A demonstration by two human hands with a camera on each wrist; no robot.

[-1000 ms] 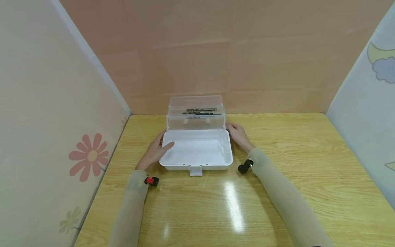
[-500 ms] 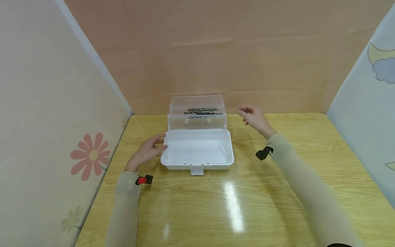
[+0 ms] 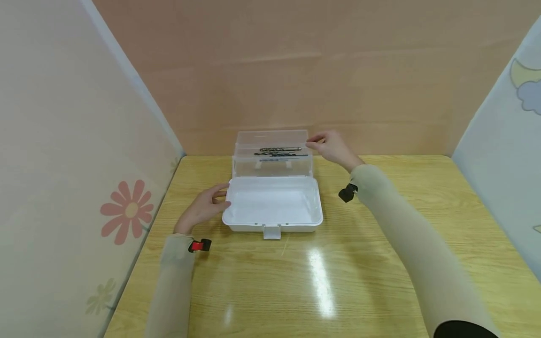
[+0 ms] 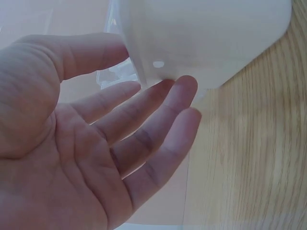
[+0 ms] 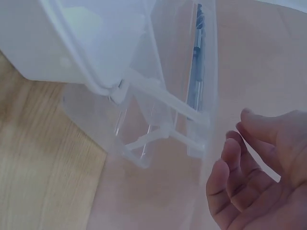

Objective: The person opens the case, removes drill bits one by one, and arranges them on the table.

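A: Reaching in from the right, the right hand (image 3: 334,146) has its fingers (image 5: 229,165) loosely curled and a bit apart, tips right at the upper right corner of the clear lid (image 3: 272,152). Can't tell if they actually touch it; nothing's pinched.

B: And the other one?

A: Left hand (image 3: 204,208) is flat-ish, fingers (image 4: 144,124) straight and close together, tips against the left wall of the white box (image 3: 273,206). The thumb sits by the rim. Just touching, not gripping.

B: Where's the box itself?

A: Toward the back middle of the wooden table (image 3: 380,244), near the rear wall. The lid stands open behind the white base, and there are a few drill bits (image 3: 281,152) lying crosswise in the clear tray part. The front latch (image 3: 272,232) hangs down at the near edge.

B: Anything around it?

A: Flower decal (image 3: 127,212) on the left panel, a cloud and moon decal (image 3: 526,87) on the right one.
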